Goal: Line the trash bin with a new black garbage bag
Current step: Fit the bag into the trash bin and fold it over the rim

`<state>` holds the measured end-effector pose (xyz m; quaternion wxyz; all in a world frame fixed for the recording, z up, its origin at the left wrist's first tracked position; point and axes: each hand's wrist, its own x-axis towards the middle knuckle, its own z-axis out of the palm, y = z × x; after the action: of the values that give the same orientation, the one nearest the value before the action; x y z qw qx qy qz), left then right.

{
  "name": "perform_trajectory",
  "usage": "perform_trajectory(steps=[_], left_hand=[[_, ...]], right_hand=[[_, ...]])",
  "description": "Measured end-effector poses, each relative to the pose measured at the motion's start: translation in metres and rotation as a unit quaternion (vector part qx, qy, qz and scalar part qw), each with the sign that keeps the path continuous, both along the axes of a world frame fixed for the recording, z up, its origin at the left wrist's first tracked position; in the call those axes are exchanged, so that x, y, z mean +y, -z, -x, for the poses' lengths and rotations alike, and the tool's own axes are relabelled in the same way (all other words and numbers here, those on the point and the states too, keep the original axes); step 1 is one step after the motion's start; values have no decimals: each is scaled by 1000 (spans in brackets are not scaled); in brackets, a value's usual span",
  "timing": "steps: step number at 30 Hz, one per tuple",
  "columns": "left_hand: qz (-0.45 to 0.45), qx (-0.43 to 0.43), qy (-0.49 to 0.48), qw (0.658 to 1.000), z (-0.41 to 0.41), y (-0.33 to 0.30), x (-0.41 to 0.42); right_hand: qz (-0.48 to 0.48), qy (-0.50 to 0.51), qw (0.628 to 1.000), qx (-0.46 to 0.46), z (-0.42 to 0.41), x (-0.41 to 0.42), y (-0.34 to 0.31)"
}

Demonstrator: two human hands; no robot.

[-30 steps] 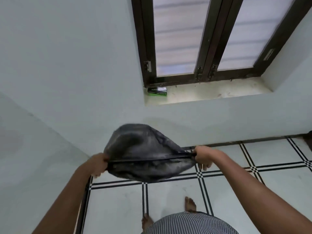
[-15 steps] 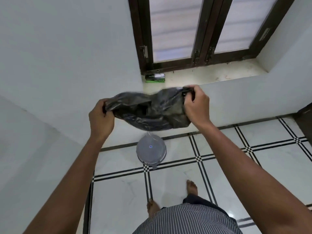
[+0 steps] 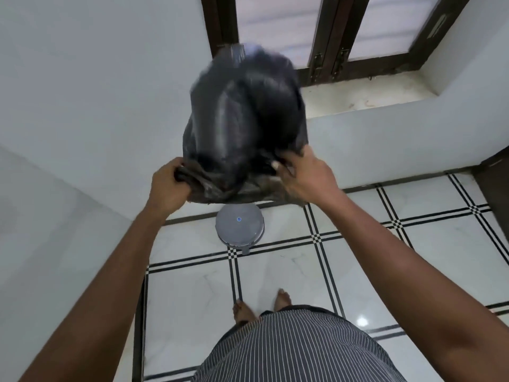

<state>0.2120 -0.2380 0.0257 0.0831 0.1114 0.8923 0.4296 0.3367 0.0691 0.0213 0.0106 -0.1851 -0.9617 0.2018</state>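
So no readable writing anywhere, just a tiny blue dot logo on the closed lid of the round grey plastic pedal bin [image 3: 239,226], too small to make out. Both arms are stretched out in front: the left hand [image 3: 170,187] has its fingers curled tight around one edge of the thin black plastic garbage bag [image 3: 245,128], and the right hand [image 3: 304,176] pinches the opposite edge. That bag is puffed up and blurry, held in the air above the bin, which stands on the white tiled floor [image 3: 278,274] by the wall.
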Motion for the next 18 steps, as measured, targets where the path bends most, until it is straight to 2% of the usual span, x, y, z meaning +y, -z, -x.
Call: perform_trajectory(steps=[1,2,3,4,5,7,9,12,15,18], left_hand=[[114,-4,57,992,1,10,-2],[220,-46,112,968,1,18,-4],[290,-110,148,939,1,30,-8],[321,-169,170,916,-1,39,-10],[317,-212,168,909,-3,46,-10],[236,-272,112,926,-6,53,-6],[93,-322,25,942,-5,62,-1],[-106,-377,-83,917,-10,70,10],[-179,-373,-152,898,-12,64,25],[-207,-387,-173,882,-6,64,31]], right_hand=[[-45,-29,993,-109,0,6,9],[-61,-69,972,-217,-2,11,17],[-41,-104,949,-295,-6,14,28],[1,-126,935,-331,-11,18,36],[59,-124,936,-324,-14,24,44],[176,-62,949,-254,-16,35,55],[227,5,962,-151,-14,39,60],[294,63,952,-56,-11,41,61],[388,78,917,-50,-6,41,56],[430,51,899,-65,-5,41,58]])
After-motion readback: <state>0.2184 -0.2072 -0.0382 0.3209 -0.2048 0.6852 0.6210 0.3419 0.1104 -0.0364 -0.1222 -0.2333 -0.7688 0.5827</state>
